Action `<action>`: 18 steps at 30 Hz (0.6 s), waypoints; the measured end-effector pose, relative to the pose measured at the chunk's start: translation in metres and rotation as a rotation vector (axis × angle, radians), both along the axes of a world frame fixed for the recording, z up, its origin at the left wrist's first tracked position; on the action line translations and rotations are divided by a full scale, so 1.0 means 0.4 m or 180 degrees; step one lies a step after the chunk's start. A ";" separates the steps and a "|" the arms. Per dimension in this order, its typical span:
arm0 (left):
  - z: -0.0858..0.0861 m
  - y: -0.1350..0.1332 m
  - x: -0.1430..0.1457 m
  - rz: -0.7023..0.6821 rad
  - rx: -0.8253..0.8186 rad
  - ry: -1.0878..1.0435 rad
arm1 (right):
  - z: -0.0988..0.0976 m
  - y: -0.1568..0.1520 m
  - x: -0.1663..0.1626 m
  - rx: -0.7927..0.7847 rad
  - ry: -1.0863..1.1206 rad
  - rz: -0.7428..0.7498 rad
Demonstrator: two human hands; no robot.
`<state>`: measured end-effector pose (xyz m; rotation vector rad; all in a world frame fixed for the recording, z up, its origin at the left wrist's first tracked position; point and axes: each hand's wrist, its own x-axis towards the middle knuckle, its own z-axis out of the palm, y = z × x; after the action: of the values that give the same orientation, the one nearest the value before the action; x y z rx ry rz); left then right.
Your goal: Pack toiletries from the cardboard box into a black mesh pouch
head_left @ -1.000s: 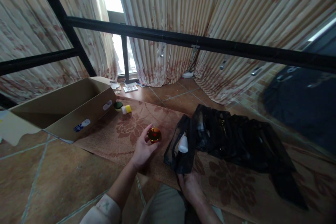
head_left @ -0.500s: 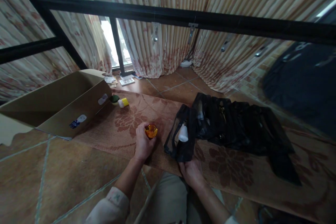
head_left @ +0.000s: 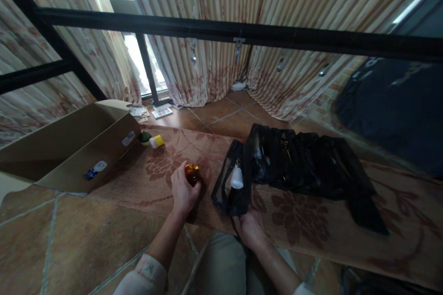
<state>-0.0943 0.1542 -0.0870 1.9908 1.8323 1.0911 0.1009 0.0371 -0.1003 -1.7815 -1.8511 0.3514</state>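
My left hand [head_left: 182, 190] is wrapped round a small amber jar with a gold top [head_left: 192, 173], low over a patterned brown mat [head_left: 301, 221]. My right hand [head_left: 249, 229] grips the near end of a black mesh pouch [head_left: 232, 189] with a white bottle [head_left: 237, 178] showing inside it. The pouch belongs to a long black hanging organiser [head_left: 311, 168] laid flat across the mat to the right.
An open cardboard box [head_left: 74, 143] lies on its side at the left. A green cap [head_left: 145, 137] and a yellow-and-white bottle [head_left: 157, 141] rest beside it. A black metal frame [head_left: 221, 34] crosses overhead before striped curtains. Papers [head_left: 161, 112] lie on the tiled floor near the window.
My left hand has closed further round the amber jar and lowered it toward the mat. My right hand keeps its hold on the pouch. The view has shifted to the right.
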 end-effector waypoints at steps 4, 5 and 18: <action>0.009 0.015 0.001 -0.0045 -0.0362 0.0117 | 0.012 0.002 -0.003 -0.0103 0.0104 -0.0008; 0.010 0.018 0.000 -0.0030 -0.0441 0.0103 | 0.016 0.003 -0.004 -0.0117 0.0118 -0.0005; 0.009 0.005 -0.029 -0.0016 -0.0782 -0.0338 | 0.046 0.008 -0.012 -0.0142 0.0302 -0.0023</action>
<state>-0.1059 0.1560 -0.0835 1.7631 1.8080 0.9020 0.0961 0.0401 -0.0819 -1.7691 -1.7834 0.4697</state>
